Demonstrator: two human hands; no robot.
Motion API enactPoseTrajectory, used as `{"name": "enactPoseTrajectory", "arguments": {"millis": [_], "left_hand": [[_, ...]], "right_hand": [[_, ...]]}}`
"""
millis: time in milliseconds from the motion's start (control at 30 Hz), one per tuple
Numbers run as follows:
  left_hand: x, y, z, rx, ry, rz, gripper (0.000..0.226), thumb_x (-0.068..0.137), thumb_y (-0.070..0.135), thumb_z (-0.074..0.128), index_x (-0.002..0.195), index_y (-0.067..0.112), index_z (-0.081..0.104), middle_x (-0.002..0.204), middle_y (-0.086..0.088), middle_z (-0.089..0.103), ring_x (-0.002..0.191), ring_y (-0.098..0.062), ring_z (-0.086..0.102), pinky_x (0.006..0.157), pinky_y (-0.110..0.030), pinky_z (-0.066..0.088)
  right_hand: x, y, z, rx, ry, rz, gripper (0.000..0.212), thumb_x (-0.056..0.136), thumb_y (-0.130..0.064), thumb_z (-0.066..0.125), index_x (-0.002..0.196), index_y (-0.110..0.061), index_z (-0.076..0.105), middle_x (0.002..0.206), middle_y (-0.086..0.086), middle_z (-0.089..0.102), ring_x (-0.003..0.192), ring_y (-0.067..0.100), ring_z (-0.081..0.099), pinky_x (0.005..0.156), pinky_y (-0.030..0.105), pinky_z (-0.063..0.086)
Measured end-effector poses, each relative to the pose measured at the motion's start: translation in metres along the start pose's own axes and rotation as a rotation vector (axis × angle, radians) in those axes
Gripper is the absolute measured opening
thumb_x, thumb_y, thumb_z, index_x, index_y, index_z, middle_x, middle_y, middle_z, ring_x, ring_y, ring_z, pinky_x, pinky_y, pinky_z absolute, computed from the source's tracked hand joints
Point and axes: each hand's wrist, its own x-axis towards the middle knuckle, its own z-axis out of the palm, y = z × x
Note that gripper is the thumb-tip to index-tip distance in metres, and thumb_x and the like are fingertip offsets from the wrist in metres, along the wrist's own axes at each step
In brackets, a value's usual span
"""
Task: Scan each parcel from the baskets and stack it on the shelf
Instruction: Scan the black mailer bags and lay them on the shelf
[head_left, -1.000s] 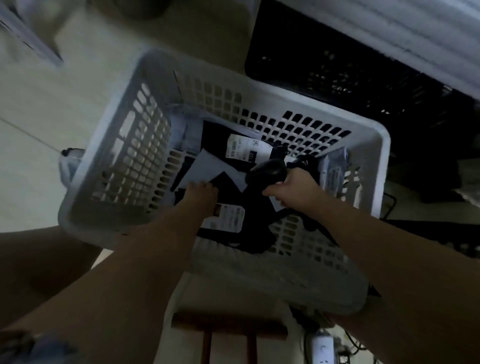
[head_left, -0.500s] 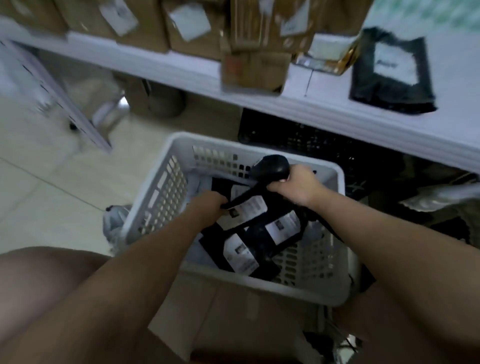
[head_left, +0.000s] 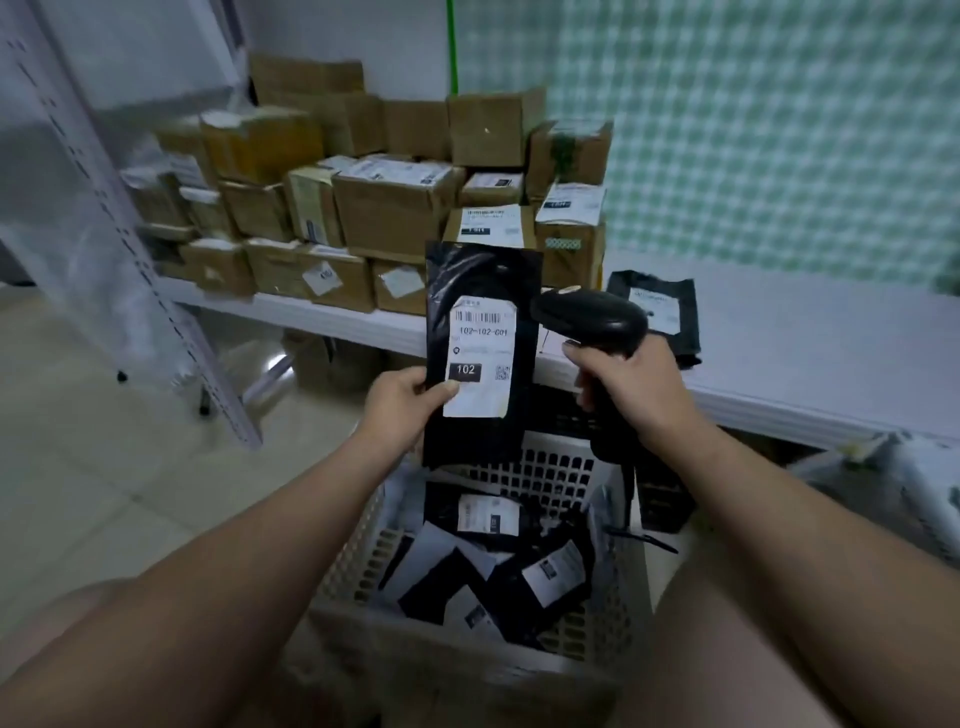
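My left hand (head_left: 402, 410) holds a black parcel bag (head_left: 480, 291) upright above the basket, thumb pinching its white label marked 102. Just right of it, my right hand (head_left: 631, 389) grips the handle of a black barcode scanner (head_left: 589, 317), whose head points left at the label. Below both hands sits the white lattice basket (head_left: 358, 561) with several more black and grey labelled bags inside. The white shelf (head_left: 810, 353) runs behind, with one black bag (head_left: 657, 312) lying flat on it.
Several brown cardboard boxes (head_left: 395, 208) are stacked on the shelf's left part. A black crate (head_left: 660, 499) sits under the shelf behind the basket. A white perforated rack upright (head_left: 104, 228) leans at the left over tiled floor. My knees flank the basket.
My left hand lifted one black bag out of the basket to chest height. My right hand raised the scanner beside it. My view tilted up from the basket to the shelf.
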Motion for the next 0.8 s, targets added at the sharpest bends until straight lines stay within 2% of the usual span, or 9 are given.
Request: {"name": "enactPoseTrajectory", "arguments": {"millis": [67, 167, 367, 800], "left_hand": [[-0.003, 0.007, 0.006, -0.072, 0.037, -0.002, 0.022, 0.088, 0.017, 0.068, 0.106, 0.006, 0.071, 0.095, -0.004, 0.073, 0.093, -0.022, 0.069, 0.088, -0.038, 0.054], [-0.006, 0.01, 0.018, -0.126, 0.077, 0.008, 0.024, 0.089, 0.016, 0.067, 0.111, 0.006, 0.07, 0.097, -0.002, 0.072, 0.095, -0.019, 0.068, 0.088, -0.035, 0.054], [-0.008, 0.009, 0.032, -0.162, 0.127, 0.007, 0.022, 0.089, 0.016, 0.067, 0.109, 0.006, 0.071, 0.096, -0.005, 0.072, 0.094, -0.02, 0.068, 0.088, -0.036, 0.054], [-0.005, 0.004, 0.032, -0.128, 0.135, -0.027, 0.022, 0.09, 0.019, 0.066, 0.109, 0.009, 0.071, 0.1, -0.006, 0.073, 0.095, -0.02, 0.068, 0.091, -0.044, 0.054]], "right_hand": [[-0.007, -0.002, 0.001, 0.051, 0.019, 0.008, 0.025, 0.085, -0.016, 0.072, 0.066, -0.004, 0.059, 0.058, 0.014, 0.058, 0.044, 0.022, 0.056, 0.048, 0.027, 0.047], [-0.016, -0.002, 0.002, 0.123, 0.026, 0.041, 0.023, 0.086, -0.014, 0.071, 0.068, -0.006, 0.06, 0.056, 0.012, 0.057, 0.044, 0.023, 0.055, 0.049, 0.03, 0.049], [-0.034, 0.006, -0.008, 0.153, -0.044, 0.075, 0.012, 0.087, -0.014, 0.07, 0.081, -0.005, 0.064, 0.06, 0.016, 0.056, 0.049, 0.027, 0.056, 0.049, 0.032, 0.05], [-0.031, 0.013, -0.001, 0.194, -0.071, 0.071, 0.007, 0.087, -0.015, 0.07, 0.083, -0.011, 0.066, 0.056, 0.01, 0.058, 0.046, 0.023, 0.056, 0.049, 0.03, 0.049]]}}
